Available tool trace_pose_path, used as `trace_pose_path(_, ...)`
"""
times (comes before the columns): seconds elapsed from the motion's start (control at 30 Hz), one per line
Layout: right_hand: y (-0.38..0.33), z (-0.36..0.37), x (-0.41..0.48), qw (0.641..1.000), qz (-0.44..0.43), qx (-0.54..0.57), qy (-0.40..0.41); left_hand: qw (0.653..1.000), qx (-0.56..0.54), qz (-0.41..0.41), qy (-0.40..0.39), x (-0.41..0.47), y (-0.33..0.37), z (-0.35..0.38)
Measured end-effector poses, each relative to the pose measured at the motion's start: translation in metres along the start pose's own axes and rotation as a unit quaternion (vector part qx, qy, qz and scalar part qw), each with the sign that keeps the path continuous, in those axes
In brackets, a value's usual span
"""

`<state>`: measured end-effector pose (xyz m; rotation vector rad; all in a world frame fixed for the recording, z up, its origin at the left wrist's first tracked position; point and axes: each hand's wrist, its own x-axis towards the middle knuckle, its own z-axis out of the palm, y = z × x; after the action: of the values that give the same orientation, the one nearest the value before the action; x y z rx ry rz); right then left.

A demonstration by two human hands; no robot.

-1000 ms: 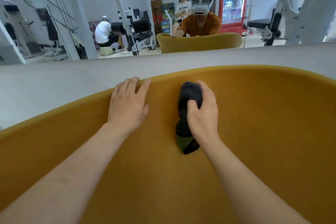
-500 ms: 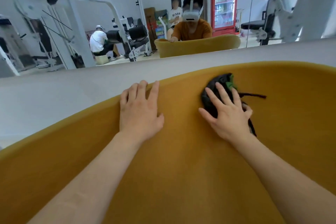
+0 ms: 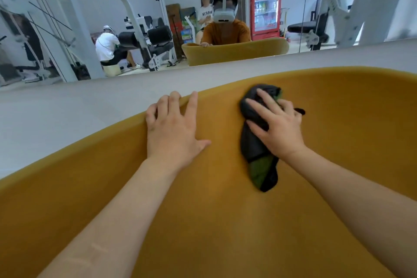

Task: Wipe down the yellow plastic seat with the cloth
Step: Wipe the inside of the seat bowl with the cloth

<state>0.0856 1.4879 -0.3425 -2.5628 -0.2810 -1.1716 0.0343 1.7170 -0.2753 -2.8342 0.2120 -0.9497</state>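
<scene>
The yellow plastic seat [image 3: 225, 221] fills the lower half of the view, its curved rim running from lower left up to the right. A black cloth with a green patch [image 3: 255, 144] lies on the seat near the rim. My right hand [image 3: 276, 124] presses down on the cloth with fingers spread and fairly straight. My left hand [image 3: 173, 128] rests flat on the seat to the left, its fingertips bent over the rim.
Beyond the rim is a pale grey ledge [image 3: 67, 110] below a large mirror [image 3: 158, 18]. The mirror reflects gym machines, a red drinks fridge, people, and the seat itself.
My right hand swept the cloth to the right along the rim, then came back a little left, with the cloth now trailing toward me. My left hand stayed on the rim.
</scene>
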Motion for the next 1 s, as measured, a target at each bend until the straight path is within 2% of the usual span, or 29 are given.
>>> trace_pose_path(0.03,0.003,0.000,0.002,0.993,0.104,0.048,0.021,1.000,-0.003,-0.007,0.005,0.000,0.001,0.000)
trace_pose_path(0.07,-0.007,0.003,0.005,0.971,0.205,0.110,0.047,1.000,-0.002,-0.014,0.009,0.001,0.001,0.000)
trace_pose_path(0.1,-0.031,0.006,0.008,0.943,0.280,0.172,0.054,1.000,-0.001,-0.019,0.011,0.000,0.002,-0.001)
trace_pose_path(0.13,-0.061,0.006,0.012,0.925,0.305,0.219,0.052,1.000,-0.002,-0.021,0.014,0.000,0.002,-0.001)
trace_pose_path(0.17,-0.089,0.008,0.016,0.930,0.269,0.243,0.055,1.000,-0.006,-0.019,0.019,-0.001,0.001,-0.001)
trace_pose_path(0.23,-0.121,0.011,0.018,0.972,0.073,0.216,0.050,0.999,-0.013,-0.010,0.031,-0.004,-0.001,0.001)
trace_pose_path(0.3,-0.103,0.003,0.034,0.989,-0.077,0.123,0.033,0.999,-0.010,-0.007,0.045,-0.004,-0.003,0.004)
trace_pose_path(0.33,-0.083,0.000,0.041,0.990,-0.112,0.077,0.038,0.999,-0.011,-0.012,0.051,-0.003,-0.003,0.004)
trace_pose_path(0.37,-0.062,-0.002,0.049,0.993,-0.105,0.044,0.038,0.998,-0.014,-0.019,0.054,-0.002,-0.002,0.004)
trace_pose_path(0.43,-0.029,-0.008,0.060,0.999,0.010,0.041,0.034,0.998,-0.020,-0.033,0.053,0.005,0.000,0.002)
trace_pose_path(0.53,-0.046,-0.006,0.064,0.979,0.171,0.101,0.044,0.997,-0.019,-0.063,0.044,0.016,0.002,-0.003)
trace_pose_path(0.57,-0.067,-0.005,0.062,0.977,0.174,0.115,0.042,0.996,-0.021,-0.072,0.044,0.018,0.004,-0.005)
trace_pose_path(0.6,-0.090,-0.001,0.058,0.983,0.133,0.120,0.051,0.995,-0.023,-0.079,0.051,0.019,0.005,-0.006)
trace_pose_path(0.67,-0.122,0.003,0.047,0.992,-0.007,0.119,0.033,0.993,-0.031,-0.091,0.070,0.018,0.006,-0.007)
trace_pose_path(0.73,-0.109,-0.003,0.051,0.993,-0.089,0.079,0.001,0.993,-0.038,-0.096,0.065,0.018,0.004,-0.007)
trace_pose_path(0.8,-0.061,-0.011,0.063,0.998,-0.036,0.045,-0.016,0.994,-0.044,-0.096,0.041,0.019,0.003,-0.008)
trace_pose_path(0.87,-0.019,-0.018,0.073,0.995,0.092,0.049,-0.008,0.994,-0.045,-0.093,0.030,0.021,0.005,-0.008)
trace_pose_path(0.93,-0.028,-0.015,0.073,0.982,0.170,0.077,0.017,0.994,-0.039,-0.099,0.027,0.021,0.005,-0.008)
trace_pose_path(1.0,-0.076,-0.002,0.059,0.982,0.157,0.096,0.046,0.994,-0.031,-0.101,0.037,0.020,0.007,-0.008)
